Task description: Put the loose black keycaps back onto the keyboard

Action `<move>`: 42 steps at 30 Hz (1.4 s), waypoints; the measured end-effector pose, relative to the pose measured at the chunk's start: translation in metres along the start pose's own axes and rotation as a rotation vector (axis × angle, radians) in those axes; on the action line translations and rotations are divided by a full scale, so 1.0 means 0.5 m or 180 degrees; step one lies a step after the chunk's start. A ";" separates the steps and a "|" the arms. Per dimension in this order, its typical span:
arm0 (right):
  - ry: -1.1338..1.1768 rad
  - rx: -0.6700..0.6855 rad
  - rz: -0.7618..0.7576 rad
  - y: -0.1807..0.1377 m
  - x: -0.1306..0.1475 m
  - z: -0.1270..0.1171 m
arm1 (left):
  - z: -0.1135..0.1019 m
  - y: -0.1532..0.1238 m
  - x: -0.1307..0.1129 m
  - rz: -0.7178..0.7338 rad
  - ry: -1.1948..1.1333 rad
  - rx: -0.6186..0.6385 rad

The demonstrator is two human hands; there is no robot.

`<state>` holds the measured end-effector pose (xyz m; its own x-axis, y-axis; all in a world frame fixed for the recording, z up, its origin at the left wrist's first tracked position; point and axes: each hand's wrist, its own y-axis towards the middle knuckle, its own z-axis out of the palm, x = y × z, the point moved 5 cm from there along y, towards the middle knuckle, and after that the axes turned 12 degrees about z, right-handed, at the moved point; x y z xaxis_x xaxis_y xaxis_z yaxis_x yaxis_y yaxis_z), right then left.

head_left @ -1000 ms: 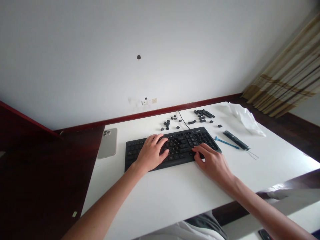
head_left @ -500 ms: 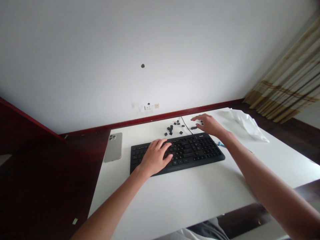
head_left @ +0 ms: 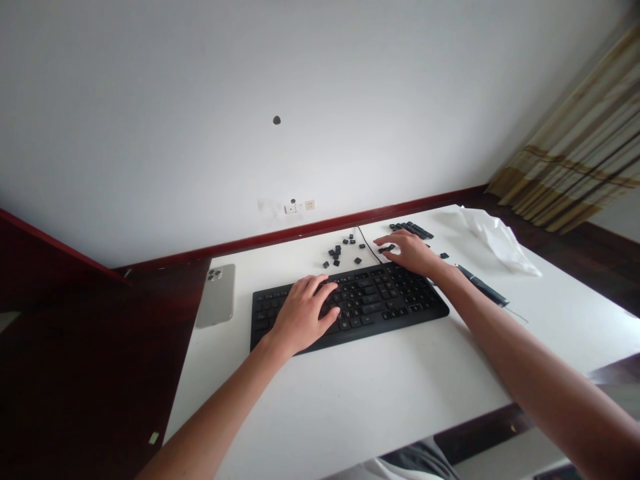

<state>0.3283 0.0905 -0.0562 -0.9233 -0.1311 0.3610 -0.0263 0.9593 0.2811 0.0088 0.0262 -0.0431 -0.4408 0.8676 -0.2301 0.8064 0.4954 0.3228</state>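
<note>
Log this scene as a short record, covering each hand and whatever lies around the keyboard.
Left hand: spread on the black computer keyboard
Right hand: at some of the loose keycaps; grip unclear
Surface: white table
Beside keyboard, left: smartphone, cameras up
Behind keyboard: keycaps, cable
Far right: crumpled white plastic bag

Keyboard (head_left: 370,301): black, lying flat, slightly angled | Keycaps (head_left: 337,251): black, loose, scattered and clustered beyond keyboard's far edge

The left hand (head_left: 305,313) covers part of the keyboard (head_left: 375,305); key markings (head_left: 367,291) are too small to read. The right hand (head_left: 410,252) partly hides loose keycaps (head_left: 419,231). The right edge crops the curtain (head_left: 575,167).
</note>
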 end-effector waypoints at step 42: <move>0.0593 0.0326 0.0112 -0.293 0.199 -0.055 | 0.000 -0.003 -0.002 0.0063 -0.0011 -0.0119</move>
<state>0.2510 -0.0701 -0.0370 -0.8378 -0.1318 0.5299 -0.0428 0.9833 0.1769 0.0079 0.0246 -0.0432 -0.4235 0.8771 -0.2265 0.7997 0.4795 0.3614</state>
